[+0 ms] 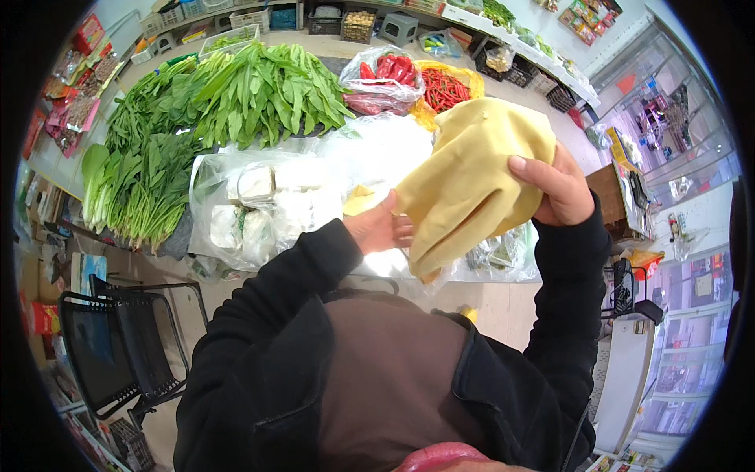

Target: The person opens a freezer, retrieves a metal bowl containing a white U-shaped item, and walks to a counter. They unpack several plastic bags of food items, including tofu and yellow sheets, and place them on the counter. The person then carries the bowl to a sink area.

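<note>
A large, soft, pale yellow sheet, perhaps tofu skin, hangs in folds between my hands above the table. My right hand grips its right side, thumb on top. My left hand is at its left edge with the thumb up; part of the fingers is behind the sheet. A smaller yellow piece shows just beyond my left hand. To the left, white blocks that look like tofu lie in a clear plastic bag. Clear plastic film covers the table behind the sheet.
Leafy greens are heaped at the back left. Bagged red peppers and thin red chillies stand at the back. Bagged goods lie at the near right edge. A black chair stands at lower left, a grey stool beyond the table.
</note>
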{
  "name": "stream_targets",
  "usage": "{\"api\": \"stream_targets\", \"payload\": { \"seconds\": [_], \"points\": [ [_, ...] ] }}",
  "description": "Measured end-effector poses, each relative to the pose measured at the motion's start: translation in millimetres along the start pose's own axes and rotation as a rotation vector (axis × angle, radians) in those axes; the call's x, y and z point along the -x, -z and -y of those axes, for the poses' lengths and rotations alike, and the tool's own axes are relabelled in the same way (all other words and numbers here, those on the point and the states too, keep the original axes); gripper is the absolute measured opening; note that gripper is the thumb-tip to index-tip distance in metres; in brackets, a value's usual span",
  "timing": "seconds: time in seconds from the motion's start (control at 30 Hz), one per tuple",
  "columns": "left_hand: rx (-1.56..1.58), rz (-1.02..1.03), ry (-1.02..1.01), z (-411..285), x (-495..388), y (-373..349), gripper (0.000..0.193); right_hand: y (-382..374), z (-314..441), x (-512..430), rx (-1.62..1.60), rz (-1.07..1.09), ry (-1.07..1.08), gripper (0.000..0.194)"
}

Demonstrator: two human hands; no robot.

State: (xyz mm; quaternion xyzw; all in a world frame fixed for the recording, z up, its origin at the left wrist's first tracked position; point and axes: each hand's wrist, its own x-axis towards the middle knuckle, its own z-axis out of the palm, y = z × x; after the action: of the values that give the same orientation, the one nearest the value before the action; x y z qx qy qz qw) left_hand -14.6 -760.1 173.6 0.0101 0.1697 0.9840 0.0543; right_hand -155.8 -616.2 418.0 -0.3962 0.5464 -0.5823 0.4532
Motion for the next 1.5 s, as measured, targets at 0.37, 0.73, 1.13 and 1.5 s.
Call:
{"api": "stream_targets", "payload": {
  "seconds": [0.37, 0.73, 1.13, 1.5],
  "points": [
    [-0.373, 0.007, -0.173, -17, 10, -27, 0.066, 0, 2, 10, -0.056, 0.057, -0.079, 0.052],
    [-0.377, 0.000, -0.333, -66, 15, -50, 0.057, 38, -21, -2, -0.213, -0.016, -0.061, 0.047],
    [-0.537, -0.186, -0.341, -85, 10, -94, 0.067, 74, -49, -14, -0.426, -0.062, -0.128, 0.041],
    [-0.752, -0.418, -0.414, -100, 17, -103, 0.066, 62, -105, -8, -0.629, -0.055, -0.502, 0.044]
  ]
}}
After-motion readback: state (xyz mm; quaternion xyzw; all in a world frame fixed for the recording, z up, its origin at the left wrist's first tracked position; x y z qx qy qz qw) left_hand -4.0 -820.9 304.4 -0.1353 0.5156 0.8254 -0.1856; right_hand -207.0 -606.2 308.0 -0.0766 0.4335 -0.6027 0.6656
